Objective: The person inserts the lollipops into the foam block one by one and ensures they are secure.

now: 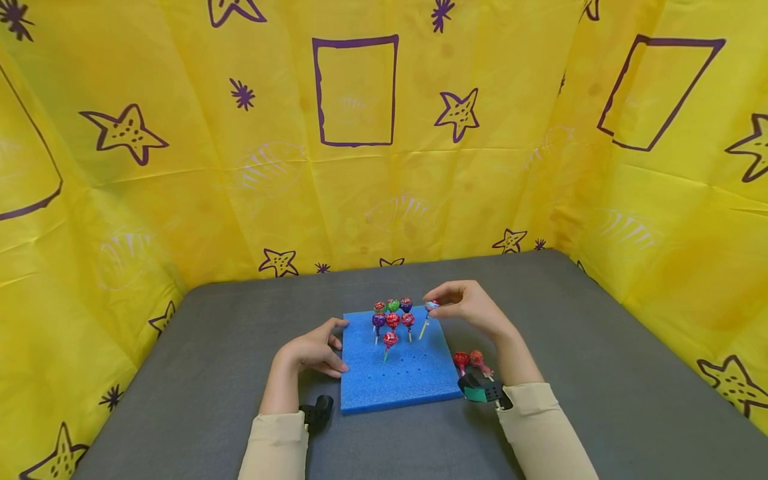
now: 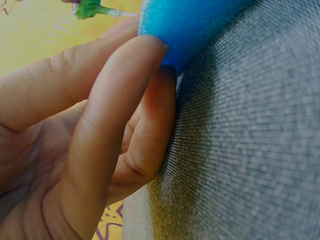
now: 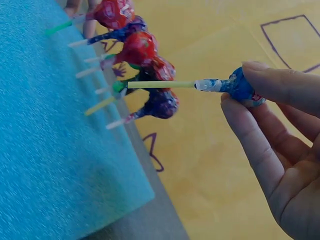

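A blue foam board (image 1: 396, 393) lies flat on the table, with several wrapped lollipops (image 1: 393, 321) standing on their sticks in its far half. My left hand (image 1: 313, 348) is at the board's left edge. In the left wrist view, thumb and fingertips touch the foam side (image 2: 175, 30). Above the far right part of the board, my right hand (image 1: 471, 308) pinches a blue-wrapped lollipop (image 3: 242, 89) by its head between thumb and fingers. Its pale yellow stick (image 3: 160, 85) points toward the foam, and in the right wrist view its tip is apart from the surface.
Two red-wrapped lollipops (image 1: 461, 360) lie on the dark grey table (image 1: 240, 347) by the board's right edge, near the right wrist camera (image 1: 483, 390). Small holes (image 1: 402, 372) dot the near part of the foam. A yellow patterned curtain (image 1: 360, 200) stands behind the table.
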`<action>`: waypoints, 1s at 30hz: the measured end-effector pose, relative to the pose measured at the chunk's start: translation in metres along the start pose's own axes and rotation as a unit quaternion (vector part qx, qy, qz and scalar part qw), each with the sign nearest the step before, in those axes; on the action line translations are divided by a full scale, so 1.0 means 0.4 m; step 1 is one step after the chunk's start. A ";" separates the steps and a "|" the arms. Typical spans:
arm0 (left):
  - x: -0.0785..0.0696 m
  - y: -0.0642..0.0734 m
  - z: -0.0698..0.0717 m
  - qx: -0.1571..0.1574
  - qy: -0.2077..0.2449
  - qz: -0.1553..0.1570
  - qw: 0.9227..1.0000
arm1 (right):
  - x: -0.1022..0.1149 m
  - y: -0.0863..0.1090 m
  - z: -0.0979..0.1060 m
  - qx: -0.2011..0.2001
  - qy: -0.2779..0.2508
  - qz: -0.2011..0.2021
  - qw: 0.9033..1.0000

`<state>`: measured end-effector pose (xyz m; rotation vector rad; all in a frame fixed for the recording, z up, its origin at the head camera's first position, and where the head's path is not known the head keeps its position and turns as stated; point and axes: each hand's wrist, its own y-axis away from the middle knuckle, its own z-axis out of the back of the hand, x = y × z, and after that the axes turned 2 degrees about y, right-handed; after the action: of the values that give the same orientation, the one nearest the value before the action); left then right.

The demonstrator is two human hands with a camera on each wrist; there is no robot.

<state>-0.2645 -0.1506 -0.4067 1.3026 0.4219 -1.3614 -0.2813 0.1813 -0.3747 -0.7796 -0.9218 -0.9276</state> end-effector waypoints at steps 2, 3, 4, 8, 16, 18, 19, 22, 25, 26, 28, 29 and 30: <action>0.000 0.000 0.000 0.000 -0.001 0.002 1.000 | 0.001 -0.003 -0.007 0.006 -0.001 0.002 1.000; 0.000 0.000 0.000 0.000 -0.002 0.002 1.000 | 0.001 -0.005 -0.010 0.009 -0.001 0.003 1.000; 0.000 0.000 0.000 0.000 -0.003 0.002 1.000 | 0.002 -0.006 -0.014 0.012 0.001 0.003 1.000; 0.000 0.001 0.000 0.000 -0.002 0.001 1.000 | 0.003 -0.011 -0.029 0.022 0.005 -0.004 1.000; -0.002 0.003 0.001 0.002 -0.003 0.000 1.000 | 0.004 -0.019 -0.051 0.048 0.013 -0.009 0.999; -0.002 0.003 0.001 0.002 -0.003 0.000 1.000 | 0.004 -0.019 -0.055 0.055 0.015 -0.009 0.998; -0.002 0.003 0.001 0.002 -0.002 0.000 1.000 | 0.004 -0.019 -0.057 0.057 0.017 -0.009 0.998; -0.002 0.003 0.001 0.001 -0.002 0.000 1.000 | 0.002 -0.021 -0.062 0.063 0.027 -0.006 0.998; -0.002 0.003 0.001 0.002 -0.001 0.001 1.000 | 0.000 -0.024 -0.068 0.071 0.033 -0.005 0.997; -0.002 0.003 0.001 0.002 -0.001 0.002 1.000 | -0.001 -0.025 -0.070 0.074 0.033 -0.005 0.997; -0.002 0.003 0.001 0.003 -0.001 0.002 1.000 | -0.002 -0.027 -0.073 0.078 0.031 -0.006 0.996; -0.002 0.004 0.001 0.003 -0.001 0.003 1.000 | -0.002 -0.027 -0.074 0.079 0.031 -0.008 0.996; -0.002 0.004 0.001 0.003 -0.001 0.003 1.000 | -0.002 -0.027 -0.076 0.080 0.031 -0.008 0.996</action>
<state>-0.2635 -0.1509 -0.4053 1.3068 0.4131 -1.3598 -0.2821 0.1511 -0.3858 -0.6052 -0.9352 -0.8759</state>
